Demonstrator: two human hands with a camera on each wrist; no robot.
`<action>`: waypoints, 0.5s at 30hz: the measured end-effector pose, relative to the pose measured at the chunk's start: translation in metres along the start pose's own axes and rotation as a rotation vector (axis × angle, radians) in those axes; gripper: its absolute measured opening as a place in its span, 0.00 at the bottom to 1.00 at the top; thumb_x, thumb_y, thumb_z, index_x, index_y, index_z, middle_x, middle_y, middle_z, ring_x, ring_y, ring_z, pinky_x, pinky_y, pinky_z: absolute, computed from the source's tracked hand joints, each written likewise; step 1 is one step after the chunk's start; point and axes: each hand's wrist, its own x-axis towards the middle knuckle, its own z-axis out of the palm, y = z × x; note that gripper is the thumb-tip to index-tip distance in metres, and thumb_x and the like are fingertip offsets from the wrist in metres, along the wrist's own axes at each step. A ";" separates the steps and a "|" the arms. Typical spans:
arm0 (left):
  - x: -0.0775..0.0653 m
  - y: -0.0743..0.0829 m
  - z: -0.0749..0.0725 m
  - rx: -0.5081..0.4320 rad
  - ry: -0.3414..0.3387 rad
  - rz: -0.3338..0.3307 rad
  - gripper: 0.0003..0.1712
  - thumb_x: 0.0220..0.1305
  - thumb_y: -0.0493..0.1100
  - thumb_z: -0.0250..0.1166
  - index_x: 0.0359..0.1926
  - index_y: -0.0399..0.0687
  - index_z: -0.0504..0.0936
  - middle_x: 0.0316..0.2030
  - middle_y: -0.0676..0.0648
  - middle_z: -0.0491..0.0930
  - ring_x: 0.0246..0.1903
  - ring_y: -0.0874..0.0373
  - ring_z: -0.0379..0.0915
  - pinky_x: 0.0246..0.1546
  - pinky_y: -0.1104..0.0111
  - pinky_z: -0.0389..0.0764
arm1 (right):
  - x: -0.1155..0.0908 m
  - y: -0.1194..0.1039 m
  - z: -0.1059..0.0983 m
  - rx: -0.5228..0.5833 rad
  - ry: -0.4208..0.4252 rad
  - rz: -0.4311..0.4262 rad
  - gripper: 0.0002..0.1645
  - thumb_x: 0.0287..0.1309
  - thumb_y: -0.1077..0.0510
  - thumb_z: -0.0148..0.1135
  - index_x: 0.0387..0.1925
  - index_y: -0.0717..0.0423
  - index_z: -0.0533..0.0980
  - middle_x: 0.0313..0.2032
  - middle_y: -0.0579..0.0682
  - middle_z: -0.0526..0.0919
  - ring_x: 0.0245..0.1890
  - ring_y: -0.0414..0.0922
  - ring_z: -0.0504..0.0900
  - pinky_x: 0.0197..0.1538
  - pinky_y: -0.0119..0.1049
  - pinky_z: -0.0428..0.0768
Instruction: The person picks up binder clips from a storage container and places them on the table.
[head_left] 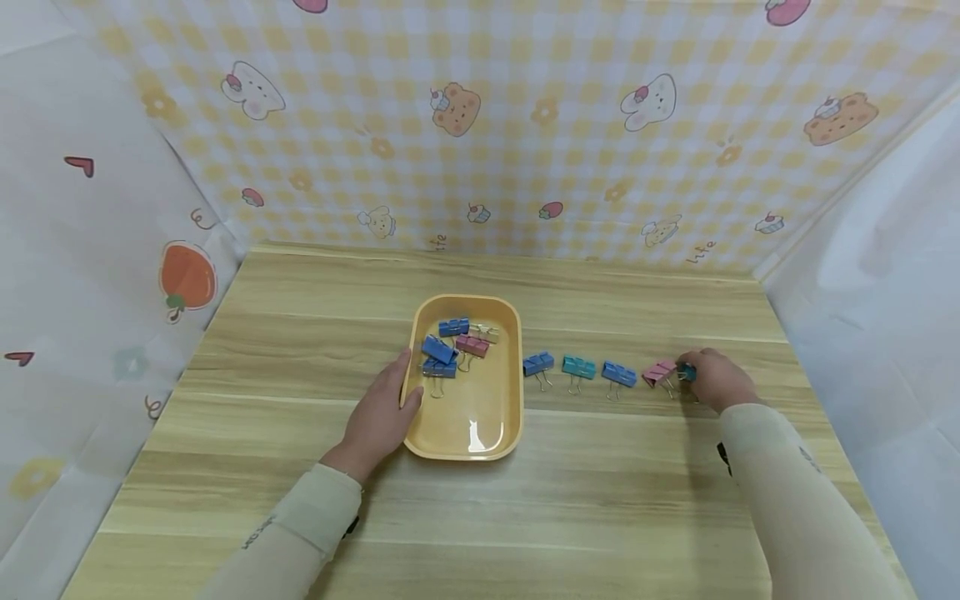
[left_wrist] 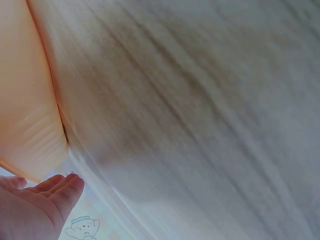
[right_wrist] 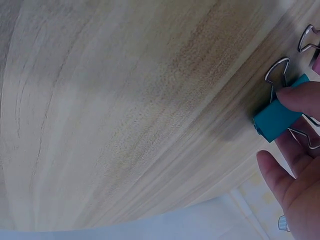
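Note:
A yellow tray [head_left: 465, 425] lies on the table with blue, pink and pale yellow binder clips in its far half, among them a pink binder clip [head_left: 472, 345]. My left hand [head_left: 378, 417] holds the tray's left side, thumb over the rim and fingers along the outer wall. At the right end of a row of clips, my right hand [head_left: 716, 379] pinches a teal binder clip [right_wrist: 280, 117] between thumb and fingers, close to the wood. Just left of it lies another pink clip [head_left: 660, 372]. In the left wrist view, the left hand's fingers [left_wrist: 62, 192] stretch beside the tray.
Between the tray and the right hand, a blue clip [head_left: 538, 363], a teal clip [head_left: 579, 367] and a second blue clip [head_left: 619, 374] lie spaced out on the wooden table [head_left: 585, 500]. A checked cloth [head_left: 510, 158] hangs behind, and white sheets stand at both sides.

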 end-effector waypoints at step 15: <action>0.000 0.000 0.001 -0.007 -0.009 -0.012 0.40 0.72 0.51 0.51 0.77 0.46 0.45 0.72 0.37 0.54 0.71 0.40 0.51 0.68 0.47 0.57 | -0.015 -0.011 -0.020 0.014 -0.035 0.030 0.31 0.56 0.72 0.50 0.64 0.68 0.65 0.62 0.76 0.61 0.59 0.74 0.62 0.51 0.66 0.72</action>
